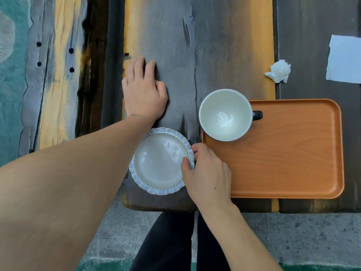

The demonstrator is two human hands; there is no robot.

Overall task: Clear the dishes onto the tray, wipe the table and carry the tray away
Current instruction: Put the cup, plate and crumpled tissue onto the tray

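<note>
A small plate point(160, 161) with a frilled pale-blue rim lies near the front edge of the dark wooden table point(195, 45). My right hand point(205, 171) pinches its right rim, thumb on top, fingers at the edge. My left hand point(144, 90) rests flat on the table beyond the plate, fingers spread, holding nothing. A white cup point(225, 115) with a black handle stands on the back left corner of the orange tray point(293, 153), just right of the plate.
A crumpled white napkin point(278, 71) lies on the table beyond the tray. A flat white paper sheet point(343, 59) sits at the right edge of view. The table's front edge runs just below the plate and tray, with my dark-clad legs point(175, 241) under it.
</note>
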